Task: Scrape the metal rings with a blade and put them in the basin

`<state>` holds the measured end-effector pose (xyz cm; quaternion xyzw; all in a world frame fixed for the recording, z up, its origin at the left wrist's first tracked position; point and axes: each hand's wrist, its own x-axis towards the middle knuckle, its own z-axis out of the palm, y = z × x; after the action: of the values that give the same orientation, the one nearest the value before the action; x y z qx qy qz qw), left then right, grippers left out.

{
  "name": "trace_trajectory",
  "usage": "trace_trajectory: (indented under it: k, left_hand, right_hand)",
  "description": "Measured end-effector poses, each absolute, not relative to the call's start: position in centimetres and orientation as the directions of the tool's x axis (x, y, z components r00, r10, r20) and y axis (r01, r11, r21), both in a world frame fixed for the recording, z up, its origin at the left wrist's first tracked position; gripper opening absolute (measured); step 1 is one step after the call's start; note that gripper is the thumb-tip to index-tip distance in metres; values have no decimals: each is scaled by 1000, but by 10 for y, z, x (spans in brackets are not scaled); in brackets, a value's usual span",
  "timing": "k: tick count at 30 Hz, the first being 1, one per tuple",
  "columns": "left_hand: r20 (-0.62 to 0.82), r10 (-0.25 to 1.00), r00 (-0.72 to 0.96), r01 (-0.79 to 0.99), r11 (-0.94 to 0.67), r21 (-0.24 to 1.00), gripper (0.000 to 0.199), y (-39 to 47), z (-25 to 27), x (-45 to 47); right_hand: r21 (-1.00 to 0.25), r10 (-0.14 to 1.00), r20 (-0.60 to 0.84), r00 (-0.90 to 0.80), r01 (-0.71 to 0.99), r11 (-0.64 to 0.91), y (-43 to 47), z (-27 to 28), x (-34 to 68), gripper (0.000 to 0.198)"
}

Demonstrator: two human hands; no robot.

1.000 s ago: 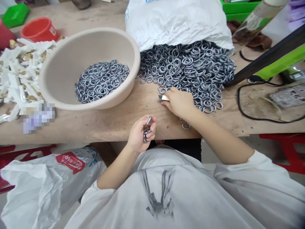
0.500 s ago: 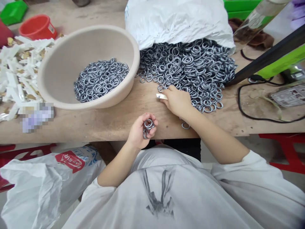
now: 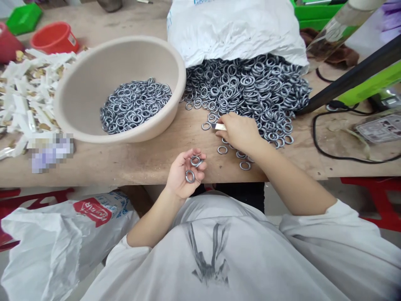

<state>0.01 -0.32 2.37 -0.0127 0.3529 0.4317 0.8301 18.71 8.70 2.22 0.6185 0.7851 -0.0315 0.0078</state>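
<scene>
My left hand (image 3: pixel 185 174), palm up at the table's front edge, cups a few grey metal rings (image 3: pixel 189 176) in its curled fingers. My right hand (image 3: pixel 240 133) grips a short, flat cream-coloured tool (image 3: pixel 220 126) with a dark tip; its exact kind is unclear. That tip is close to a loose ring (image 3: pixel 206 126) lying flat on the wood. Behind and beside my right hand spreads a large heap of rings (image 3: pixel 247 90), spilling from a white sack (image 3: pixel 234 31). Several stray rings lie below the wrist, partly covered by it.
Left of the heap stands a beige basin (image 3: pixel 75 100) with many rings in it. White strips (image 3: pixel 21 92) litter the table's left side, near a red tub (image 3: pixel 52 37). On the right are a black cable (image 3: pixel 316 138) and a slanted dark bar (image 3: pixel 351 79).
My right hand has shifted slightly right, and more loose rings show on the wood in front of the heap. My left fingers have loosened, exposing the rings in the palm.
</scene>
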Motion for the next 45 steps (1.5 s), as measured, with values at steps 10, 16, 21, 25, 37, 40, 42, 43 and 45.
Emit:
trace_trajectory:
  k: [10,16,21,25,37,40,42,43,45]
  left_hand:
    - [-530,792,303,-637,582,505,22,-6,17,2]
    - [-434,885,168,-455,460,763,31,-5,9,11]
    - [-259,954,153,-312,295,903,39,-5,0,25]
    - [-140,979,147,-187,166,968,33,-5,-1,22]
    - [-320,904,285,-313,403,860,34,-4,6,22]
    - [-356,883,305,-331,449,830,31,-6,8,23]
    - [-380,872,307,-356,476,804,29,-8,10,26]
    - [-385,867,316,-366,486,794,30,-9,12,27]
    - [-389,857,339,-380,503,776,35,-11,14,28]
  right_hand:
    - [-61,976,-62,-211,976,207,93,13,195,24]
    - [-633,979,5,-204,757,161,76,22,196,20]
    - [-993,949,-90,-301,-40,-107,34,33,179,33]
    - [-944,898,-215,-384,-152,-292,25,37,175,38]
    - [-986,963,-100,-251,-107,-131,13,28,172,41]
    - [-989,953,-104,-283,-75,-130,13,29,173,44]
    - [-998,960,-64,-272,16,-62,13,28,172,47]
    - [-998,965,-40,-258,56,-27,13,27,172,47]
    - [-992,978,9,-208,124,35,13,24,173,51]
